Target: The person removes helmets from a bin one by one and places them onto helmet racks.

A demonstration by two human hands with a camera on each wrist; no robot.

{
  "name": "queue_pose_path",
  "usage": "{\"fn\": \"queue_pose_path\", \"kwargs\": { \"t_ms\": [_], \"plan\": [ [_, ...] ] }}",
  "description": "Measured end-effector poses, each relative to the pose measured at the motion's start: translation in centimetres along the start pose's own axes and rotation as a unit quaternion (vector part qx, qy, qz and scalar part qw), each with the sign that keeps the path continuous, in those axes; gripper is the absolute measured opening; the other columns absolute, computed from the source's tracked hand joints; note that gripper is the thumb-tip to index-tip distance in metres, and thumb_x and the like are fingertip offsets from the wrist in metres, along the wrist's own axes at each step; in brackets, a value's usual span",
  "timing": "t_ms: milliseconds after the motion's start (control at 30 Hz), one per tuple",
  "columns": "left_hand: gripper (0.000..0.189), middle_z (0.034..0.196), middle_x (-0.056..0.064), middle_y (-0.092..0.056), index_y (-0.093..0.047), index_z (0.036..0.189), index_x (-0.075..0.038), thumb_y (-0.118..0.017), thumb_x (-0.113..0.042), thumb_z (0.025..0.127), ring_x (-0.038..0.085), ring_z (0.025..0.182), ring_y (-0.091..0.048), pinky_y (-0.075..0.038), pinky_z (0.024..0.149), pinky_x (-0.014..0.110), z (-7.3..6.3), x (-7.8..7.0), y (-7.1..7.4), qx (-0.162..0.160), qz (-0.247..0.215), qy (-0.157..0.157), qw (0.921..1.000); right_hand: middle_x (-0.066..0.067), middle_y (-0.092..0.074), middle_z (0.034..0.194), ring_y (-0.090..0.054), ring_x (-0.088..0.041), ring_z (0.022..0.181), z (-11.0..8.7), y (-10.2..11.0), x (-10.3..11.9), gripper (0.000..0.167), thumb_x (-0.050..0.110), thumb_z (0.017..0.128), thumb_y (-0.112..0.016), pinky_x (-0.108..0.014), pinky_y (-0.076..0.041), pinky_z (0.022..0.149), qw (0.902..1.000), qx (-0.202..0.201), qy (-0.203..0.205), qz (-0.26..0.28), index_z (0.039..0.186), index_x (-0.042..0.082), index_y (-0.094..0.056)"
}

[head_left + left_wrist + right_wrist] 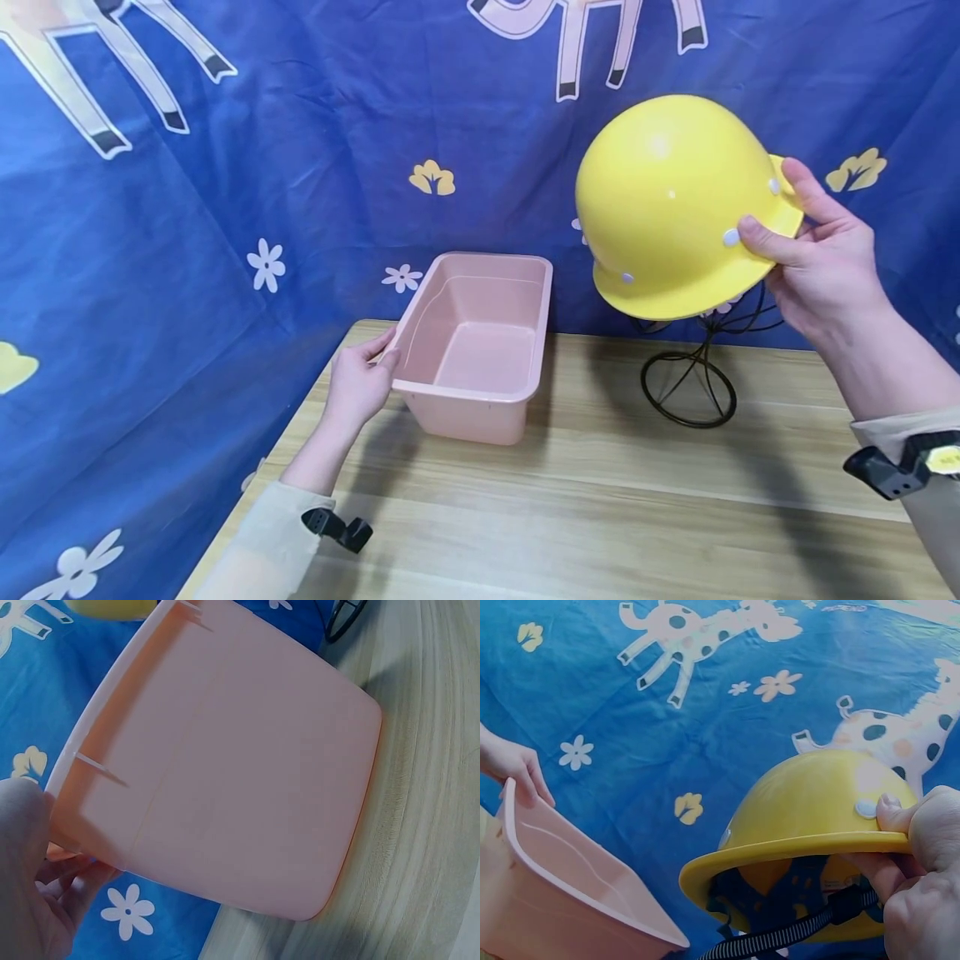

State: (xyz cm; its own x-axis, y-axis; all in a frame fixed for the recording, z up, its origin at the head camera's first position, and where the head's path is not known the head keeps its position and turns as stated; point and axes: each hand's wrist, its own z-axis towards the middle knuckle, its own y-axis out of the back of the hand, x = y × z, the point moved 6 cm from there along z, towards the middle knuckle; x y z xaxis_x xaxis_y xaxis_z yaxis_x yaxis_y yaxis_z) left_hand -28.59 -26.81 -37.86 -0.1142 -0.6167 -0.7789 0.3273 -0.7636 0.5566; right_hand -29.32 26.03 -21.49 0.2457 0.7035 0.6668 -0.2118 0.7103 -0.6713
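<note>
My right hand (828, 258) grips a yellow hard hat (667, 200) by its brim, thumb on the outer shell near a white rivet. The hat is held up in the air, dome upward and tilted. Its dark inner harness and a striped chin strap (780, 937) show from below in the right wrist view. At the left, my left hand (360, 379) pinches the rim of a pink plastic bin (468, 417), thumb over the edge and fingers beneath. The bin stands on the table with nothing inside it.
Below the hat, a black wire stand (690, 390) with a round base rests on the wooden table (600, 517). Behind the table hangs a blue curtain (337, 150) printed with animals and flowers; it also borders the table's left edge.
</note>
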Motion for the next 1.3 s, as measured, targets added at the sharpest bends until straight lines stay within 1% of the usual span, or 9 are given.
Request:
{"fn": "queue_pose_path", "kwargs": {
  "t_ms": [133, 200, 300, 433, 600, 667, 867, 1100, 1300],
  "plan": [
    [0.042, 0.136, 0.016, -0.068, -0.067, 0.144, -0.009, -0.066, -0.018, 0.102, 0.023, 0.104, -0.074, -0.059, 0.080, 0.028, 0.0, -0.1, -0.2, -0.001, 0.002, -0.002, 1.0000, 0.002, -0.045, 0.162, -0.067, -0.029, 0.124, -0.1, 1.2, 0.6, 0.078, -0.035, 0.085, -0.058, -0.044, -0.058, 0.081, 0.9997, -0.017, 0.015, -0.001, 0.150, 0.008, -0.061],
    [0.042, 0.135, 0.016, -0.068, -0.067, 0.144, -0.009, -0.066, -0.018, 0.102, 0.023, 0.103, -0.074, -0.058, 0.078, 0.026, 0.1, -0.2, -0.3, -0.002, 0.003, -0.004, 1.0000, 0.005, -0.045, 0.161, -0.067, -0.027, 0.125, -0.1, 1.8, 0.9, 0.078, -0.034, 0.085, -0.060, -0.043, -0.058, 0.081, 0.9993, -0.025, 0.025, -0.012, 0.150, 0.008, -0.061],
    [0.042, 0.135, 0.016, -0.068, -0.067, 0.144, -0.009, -0.066, -0.018, 0.102, 0.023, 0.103, -0.074, -0.056, 0.075, 0.020, 0.1, -0.2, -0.4, 0.000, -0.001, -0.004, 1.0000, 0.008, -0.044, 0.160, -0.066, -0.027, 0.125, -0.3, 2.8, 1.1, 0.078, -0.035, 0.085, -0.059, -0.043, -0.059, 0.080, 0.9988, -0.036, 0.031, -0.007, 0.150, 0.008, -0.060],
    [0.042, 0.136, 0.015, -0.068, -0.067, 0.144, -0.011, -0.066, -0.019, 0.103, 0.023, 0.103, -0.074, -0.056, 0.074, 0.019, 0.2, -0.3, -0.7, 0.003, -0.002, -0.002, 1.0000, 0.006, -0.043, 0.160, -0.066, -0.027, 0.125, -0.7, 4.1, 1.4, 0.081, -0.035, 0.086, -0.056, -0.043, -0.058, 0.082, 0.9983, -0.047, 0.034, 0.005, 0.152, 0.011, -0.059],
    [0.041, 0.137, 0.015, -0.067, -0.067, 0.144, -0.011, -0.065, -0.019, 0.103, 0.023, 0.105, -0.073, -0.057, 0.076, 0.022, 0.3, -0.3, -0.8, 0.004, -0.006, -0.004, 1.0000, 0.007, -0.038, 0.162, -0.066, -0.025, 0.126, -1.1, 5.6, 1.8, 0.081, -0.032, 0.089, -0.055, -0.041, -0.058, 0.085, 0.9976, -0.057, 0.039, -0.003, 0.154, 0.015, -0.057],
    [0.041, 0.137, 0.015, -0.067, -0.067, 0.144, -0.011, -0.065, -0.019, 0.103, 0.023, 0.105, -0.073, -0.056, 0.075, 0.020, 0.3, -0.3, -0.7, 0.004, -0.002, -0.005, 1.0000, 0.006, -0.036, 0.163, -0.065, -0.025, 0.127, -1.3, 6.2, 1.7, 0.082, -0.031, 0.090, -0.054, -0.041, -0.057, 0.086, 0.9974, -0.060, 0.040, -0.006, 0.156, 0.016, -0.055],
    [0.042, 0.137, 0.017, -0.066, -0.066, 0.145, -0.010, -0.064, -0.020, 0.104, 0.025, 0.105, -0.073, -0.052, 0.072, 0.013, -0.1, 0.1, 0.1, 0.002, 0.004, 0.000, 1.0000, 0.001, -0.047, 0.158, -0.065, -0.028, 0.128, -1.6, 7.7, 1.1, 0.083, -0.031, 0.091, -0.053, -0.043, -0.056, 0.089, 0.9971, -0.064, 0.030, 0.030, 0.158, 0.018, -0.052],
    [0.042, 0.137, 0.017, -0.067, -0.065, 0.145, -0.011, -0.064, -0.019, 0.104, 0.026, 0.107, -0.072, -0.051, 0.073, 0.010, -0.2, 0.2, 0.1, 0.003, -0.004, 0.006, 1.0000, -0.005, -0.053, 0.152, -0.066, -0.031, 0.125, -2.2, 9.3, 0.7, 0.082, -0.035, 0.090, -0.049, -0.047, -0.057, 0.088, 0.9933, -0.072, 0.015, 0.090, 0.156, 0.014, -0.054],
    [0.041, 0.137, 0.017, -0.067, -0.066, 0.145, -0.012, -0.064, -0.019, 0.104, 0.026, 0.106, -0.073, -0.051, 0.073, 0.010, 0.0, -0.1, -0.2, 0.001, 0.001, 0.003, 1.0000, -0.004, -0.054, 0.151, -0.067, -0.030, 0.125, -3.0, 11.0, 0.1, 0.082, -0.033, 0.091, -0.051, -0.046, -0.057, 0.088, 0.9935, -0.080, 0.012, 0.079, 0.157, 0.015, -0.054]
  ]
}}
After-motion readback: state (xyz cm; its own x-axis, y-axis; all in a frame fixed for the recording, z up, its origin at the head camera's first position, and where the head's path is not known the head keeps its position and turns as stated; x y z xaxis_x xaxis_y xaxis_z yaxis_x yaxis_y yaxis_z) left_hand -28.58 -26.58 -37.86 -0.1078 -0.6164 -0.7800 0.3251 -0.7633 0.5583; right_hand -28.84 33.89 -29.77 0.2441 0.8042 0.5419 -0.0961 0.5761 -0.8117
